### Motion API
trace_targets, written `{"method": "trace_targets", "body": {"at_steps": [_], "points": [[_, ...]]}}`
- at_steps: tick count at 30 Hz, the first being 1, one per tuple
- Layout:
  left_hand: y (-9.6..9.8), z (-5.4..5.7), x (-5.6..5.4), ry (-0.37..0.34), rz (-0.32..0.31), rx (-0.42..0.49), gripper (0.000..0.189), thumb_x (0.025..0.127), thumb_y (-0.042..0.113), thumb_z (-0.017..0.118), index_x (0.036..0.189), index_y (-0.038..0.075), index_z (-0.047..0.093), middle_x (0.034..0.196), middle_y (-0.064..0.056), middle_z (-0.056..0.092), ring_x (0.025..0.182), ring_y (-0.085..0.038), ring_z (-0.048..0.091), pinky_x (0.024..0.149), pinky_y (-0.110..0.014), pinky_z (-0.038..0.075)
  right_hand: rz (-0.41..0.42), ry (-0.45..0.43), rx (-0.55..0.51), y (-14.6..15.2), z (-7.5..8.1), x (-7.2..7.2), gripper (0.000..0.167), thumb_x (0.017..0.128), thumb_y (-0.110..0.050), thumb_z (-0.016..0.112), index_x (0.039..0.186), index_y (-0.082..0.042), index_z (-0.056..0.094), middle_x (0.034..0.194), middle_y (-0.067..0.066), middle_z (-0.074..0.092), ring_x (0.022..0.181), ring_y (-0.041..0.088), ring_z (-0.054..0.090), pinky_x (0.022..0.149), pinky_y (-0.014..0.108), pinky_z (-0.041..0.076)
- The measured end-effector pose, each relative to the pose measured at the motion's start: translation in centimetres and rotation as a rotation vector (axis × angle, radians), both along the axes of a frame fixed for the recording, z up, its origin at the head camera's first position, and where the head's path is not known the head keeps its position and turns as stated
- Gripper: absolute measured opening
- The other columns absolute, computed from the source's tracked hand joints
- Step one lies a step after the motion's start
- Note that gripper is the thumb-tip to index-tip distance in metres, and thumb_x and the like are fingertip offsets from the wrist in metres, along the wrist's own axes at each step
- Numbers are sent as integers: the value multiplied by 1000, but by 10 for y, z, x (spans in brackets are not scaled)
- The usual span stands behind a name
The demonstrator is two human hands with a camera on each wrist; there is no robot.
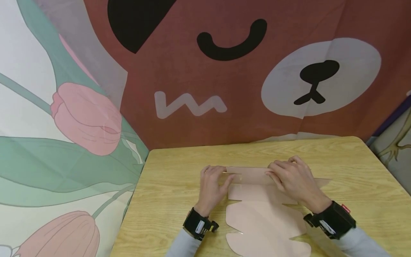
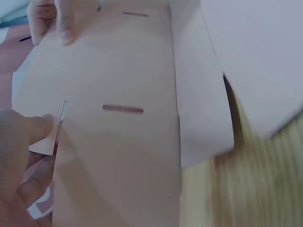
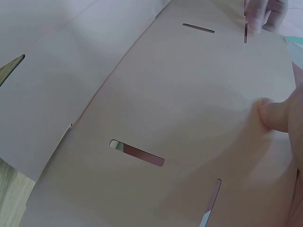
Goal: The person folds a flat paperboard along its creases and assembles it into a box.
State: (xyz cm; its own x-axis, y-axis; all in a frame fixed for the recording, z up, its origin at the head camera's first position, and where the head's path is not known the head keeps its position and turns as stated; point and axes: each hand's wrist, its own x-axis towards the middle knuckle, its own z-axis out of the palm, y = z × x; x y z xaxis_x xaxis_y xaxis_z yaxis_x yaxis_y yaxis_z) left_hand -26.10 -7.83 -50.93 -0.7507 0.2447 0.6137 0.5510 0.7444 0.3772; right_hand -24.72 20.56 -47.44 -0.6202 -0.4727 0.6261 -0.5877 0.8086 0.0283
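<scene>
A pinkish-tan die-cut cardboard sheet (image 1: 264, 217) lies on the table, notched along both sides, with its far panel (image 1: 248, 178) folded upward. My left hand (image 1: 212, 187) pinches the panel's left end, its thumb on the near face and the fingers behind. Along the top edge further right, my right hand (image 1: 293, 182) grips the same panel, with the thumb (image 3: 274, 115) pressed to the near face. Narrow slots run through the panel, one slot (image 2: 123, 109) near the left end in the left wrist view. The fingers behind the cardboard are partly hidden.
The wood-grain table (image 1: 170, 200) carries the sheet. Right behind it hangs a cloth (image 1: 240, 82) with a bear's face. At the left hangs a tulip-patterned cloth (image 1: 86, 117). Both wrists wear black straps with a camera (image 1: 334, 219).
</scene>
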Motion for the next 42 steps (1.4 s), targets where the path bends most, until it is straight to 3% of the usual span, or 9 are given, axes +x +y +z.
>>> {"method": "trace_targets", "body": {"at_steps": [5, 11, 17, 24, 28, 32, 42], "points": [[5, -3, -1, 42, 3, 88, 25, 85, 43, 76, 88, 19, 71, 88, 5, 75, 86, -11, 69, 99, -50, 42, -5, 0, -2, -1, -1, 1, 16, 84, -31, 75, 87, -19, 65, 69, -4, 65, 59, 12, 57, 75, 40, 44], [7, -7, -2, 102, 27, 111, 25, 82, 42, 79, 79, 19, 68, 80, 7, 73, 78, -11, 69, 94, -48, 44, -7, 11, -11, -3, -3, 1, 17, 84, -31, 75, 84, -18, 63, 68, -4, 64, 58, 12, 55, 72, 38, 42], [8, -8, -3, 20, 37, 67, 25, 80, 37, 82, 88, 16, 69, 85, 4, 75, 78, -15, 70, 82, -37, 43, -18, 34, -13, -4, -7, 0, 16, 83, -30, 74, 85, -16, 65, 72, 0, 67, 60, 18, 60, 73, 40, 42], [8, -11, -8, -74, 39, 46, 14, 86, 27, 78, 99, 24, 72, 91, 10, 75, 83, -9, 70, 80, -30, 41, -25, 30, 0, -3, -16, -2, 14, 85, -28, 72, 86, -17, 64, 73, -1, 64, 60, 19, 60, 69, 41, 48], [7, -12, -11, -106, 30, 12, 11, 88, 28, 76, 96, 24, 70, 88, 10, 75, 77, -8, 67, 79, -30, 40, -22, 27, -19, -2, -18, -6, 16, 83, -27, 75, 85, -17, 63, 69, -2, 62, 55, 16, 55, 62, 37, 46], [6, -13, -14, -131, 38, -40, 12, 89, 30, 74, 95, 22, 70, 85, 8, 74, 73, -9, 65, 78, -30, 40, -25, 4, -18, -3, -20, -11, 16, 84, -28, 75, 85, -19, 62, 68, -4, 62, 55, 15, 52, 65, 38, 46], [5, -14, -21, -205, 42, -64, 14, 93, 33, 69, 94, 19, 65, 80, 6, 70, 70, -10, 59, 77, -30, 37, -37, 10, -34, -5, -24, -21, 16, 84, -29, 75, 84, -18, 63, 69, -2, 64, 52, 15, 50, 60, 35, 39]]}}
